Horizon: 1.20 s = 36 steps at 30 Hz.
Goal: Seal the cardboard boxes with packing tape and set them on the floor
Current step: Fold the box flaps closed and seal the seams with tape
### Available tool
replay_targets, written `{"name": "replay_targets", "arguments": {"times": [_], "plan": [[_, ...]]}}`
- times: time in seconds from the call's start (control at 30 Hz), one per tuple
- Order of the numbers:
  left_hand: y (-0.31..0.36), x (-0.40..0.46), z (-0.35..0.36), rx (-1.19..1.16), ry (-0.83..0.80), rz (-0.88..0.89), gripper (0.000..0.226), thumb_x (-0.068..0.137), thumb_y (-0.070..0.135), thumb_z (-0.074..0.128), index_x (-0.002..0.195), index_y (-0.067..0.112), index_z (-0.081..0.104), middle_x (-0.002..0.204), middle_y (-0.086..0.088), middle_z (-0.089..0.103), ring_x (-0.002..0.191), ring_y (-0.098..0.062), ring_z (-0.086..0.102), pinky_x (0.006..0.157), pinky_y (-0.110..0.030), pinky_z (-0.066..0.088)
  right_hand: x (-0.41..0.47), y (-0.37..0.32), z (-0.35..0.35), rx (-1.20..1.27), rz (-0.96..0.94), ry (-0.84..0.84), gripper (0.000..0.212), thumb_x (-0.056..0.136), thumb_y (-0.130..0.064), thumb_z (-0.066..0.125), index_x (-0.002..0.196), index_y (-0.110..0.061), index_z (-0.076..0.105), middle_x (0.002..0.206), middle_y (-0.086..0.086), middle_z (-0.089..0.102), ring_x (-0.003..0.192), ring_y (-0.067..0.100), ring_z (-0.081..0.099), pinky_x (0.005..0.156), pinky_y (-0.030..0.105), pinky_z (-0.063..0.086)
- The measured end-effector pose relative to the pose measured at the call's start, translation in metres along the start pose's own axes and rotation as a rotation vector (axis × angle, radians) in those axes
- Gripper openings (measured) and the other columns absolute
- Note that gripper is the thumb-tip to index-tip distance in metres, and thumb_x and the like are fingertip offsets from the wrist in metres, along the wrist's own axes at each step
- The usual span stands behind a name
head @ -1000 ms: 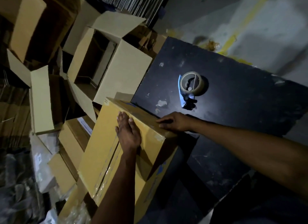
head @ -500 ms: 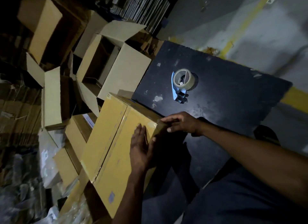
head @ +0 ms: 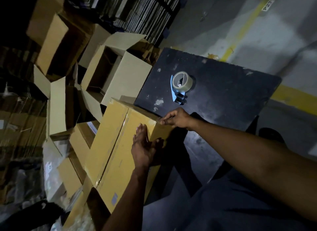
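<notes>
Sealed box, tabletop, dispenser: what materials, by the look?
Sealed box: brown cardboard, matte, with a glossy clear tape strip down the seam that catches the light.
Tabletop: dark, flat, dull board with pale scuffs and residue; painted wood or laminate, cannot tell.
Dispenser: light blue frame, probably plastic or painted metal, holding a translucent tape roll.

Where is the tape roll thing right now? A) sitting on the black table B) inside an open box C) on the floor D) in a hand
A: the tape dispenser sits alone on the black table, while both hands are on the sealed box.
</notes>
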State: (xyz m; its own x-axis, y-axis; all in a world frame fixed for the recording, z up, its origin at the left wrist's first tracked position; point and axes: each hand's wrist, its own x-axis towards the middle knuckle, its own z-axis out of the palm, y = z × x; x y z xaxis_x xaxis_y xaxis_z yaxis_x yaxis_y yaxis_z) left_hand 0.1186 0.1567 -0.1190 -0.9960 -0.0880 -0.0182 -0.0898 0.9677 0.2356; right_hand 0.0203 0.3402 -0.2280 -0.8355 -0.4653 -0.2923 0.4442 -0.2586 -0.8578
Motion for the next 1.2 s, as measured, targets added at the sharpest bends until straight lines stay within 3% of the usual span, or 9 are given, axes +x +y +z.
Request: {"name": "replay_targets", "arguments": {"times": [0.13, 0.23, 0.37, 0.5, 0.6, 0.83, 1.0, 1.13, 1.2], "plan": [[0.013, 0.006, -0.008, 0.019, 0.026, -0.083, 0.078, 0.080, 0.046, 0.086, 0.149, 0.023, 0.056, 0.157, 0.006, 0.049, 0.141, -0.020, 0.051, 0.114, -0.045, 0.045, 0.013, 0.001, -0.006, 0.073, 0.142, -0.088, 0.021, 0.072, -0.030, 0.092, 0.080, -0.020, 0.075, 0.108, -0.003, 0.077, 0.106, 0.014, 0.066, 0.076, 0.032, 0.053], [0.024, 0.012, -0.012, 0.094, 0.046, -0.169, 0.077, 0.079, 0.061, 0.081, 0.146, 0.031, 0.057, 0.143, 0.002, 0.064, 0.126, -0.029, 0.064, 0.099, -0.038, 0.052, 0.018, 0.001, -0.005, 0.092, 0.219, -0.114, 0.023, 0.080, -0.030, 0.087, 0.092, -0.017, 0.072, 0.099, -0.004, 0.072, 0.094, 0.010, 0.062, 0.073, 0.031, 0.055], [0.035, 0.014, -0.010, 0.193, 0.039, -0.211, 0.076, 0.082, 0.065, 0.075, 0.149, 0.036, 0.050, 0.118, -0.009, 0.075, 0.109, -0.034, 0.069, 0.087, -0.038, 0.052, 0.021, 0.012, 0.003, 0.036, 0.165, 0.141, 0.032, 0.082, -0.027, 0.086, 0.101, -0.003, 0.076, 0.088, 0.005, 0.073, 0.081, 0.016, 0.067, 0.075, 0.034, 0.059], [0.037, 0.014, -0.012, 0.177, 0.081, -0.126, 0.082, 0.081, 0.063, 0.079, 0.152, 0.034, 0.049, 0.148, 0.000, 0.060, 0.123, -0.028, 0.065, 0.092, -0.039, 0.054, 0.025, 0.021, 0.005, 0.006, 0.123, 0.194, 0.032, 0.076, -0.034, 0.090, 0.092, -0.009, 0.079, 0.085, 0.007, 0.077, 0.073, 0.014, 0.066, 0.071, 0.028, 0.056], [0.044, 0.018, -0.007, 0.148, 0.107, -0.010, 0.072, 0.083, 0.051, 0.083, 0.147, 0.029, 0.058, 0.162, 0.006, 0.043, 0.131, -0.022, 0.059, 0.092, -0.036, 0.054, 0.027, 0.030, 0.003, -0.050, 0.090, 0.243, 0.027, 0.081, -0.038, 0.086, 0.087, -0.013, 0.077, 0.082, 0.000, 0.075, 0.074, 0.011, 0.066, 0.078, 0.030, 0.055], [0.036, 0.041, 0.004, 0.238, 0.106, 0.151, 0.031, 0.094, 0.041, 0.069, 0.117, 0.022, 0.078, 0.141, 0.004, 0.065, 0.123, -0.024, 0.063, 0.089, -0.036, 0.058, 0.015, 0.036, -0.007, -0.142, -0.051, 0.179, 0.018, 0.091, -0.029, 0.077, 0.080, -0.015, 0.074, 0.078, -0.002, 0.071, 0.072, 0.006, 0.062, 0.072, 0.024, 0.048], [0.034, 0.052, 0.003, 0.339, 0.034, 0.343, 0.040, 0.091, 0.041, 0.050, 0.108, 0.019, 0.078, 0.135, -0.005, 0.069, 0.117, -0.036, 0.048, 0.091, -0.047, 0.053, 0.018, 0.031, -0.005, -0.237, -0.059, 0.176, 0.024, 0.091, -0.029, 0.076, 0.069, -0.023, 0.068, 0.069, -0.010, 0.068, 0.068, 0.004, 0.059, 0.070, 0.024, 0.047], [0.040, 0.059, 0.001, 0.294, 0.004, 0.217, 0.040, 0.093, 0.050, 0.055, 0.102, 0.020, 0.080, 0.133, 0.001, 0.070, 0.122, -0.034, 0.044, 0.095, -0.042, 0.049, 0.016, 0.024, -0.008, -0.194, -0.087, 0.156, 0.019, 0.089, -0.030, 0.078, 0.075, -0.017, 0.074, 0.072, -0.007, 0.070, 0.068, 0.002, 0.060, 0.070, 0.023, 0.049], [0.052, 0.063, 0.001, 0.218, -0.006, 0.083, 0.038, 0.088, 0.045, 0.059, 0.097, 0.015, 0.080, 0.114, -0.003, 0.076, 0.119, -0.035, 0.044, 0.091, -0.043, 0.051, 0.015, 0.021, -0.009, -0.189, -0.100, 0.169, 0.017, 0.088, -0.027, 0.080, 0.080, -0.012, 0.076, 0.074, -0.006, 0.072, 0.068, 0.000, 0.062, 0.071, 0.020, 0.049]]}}
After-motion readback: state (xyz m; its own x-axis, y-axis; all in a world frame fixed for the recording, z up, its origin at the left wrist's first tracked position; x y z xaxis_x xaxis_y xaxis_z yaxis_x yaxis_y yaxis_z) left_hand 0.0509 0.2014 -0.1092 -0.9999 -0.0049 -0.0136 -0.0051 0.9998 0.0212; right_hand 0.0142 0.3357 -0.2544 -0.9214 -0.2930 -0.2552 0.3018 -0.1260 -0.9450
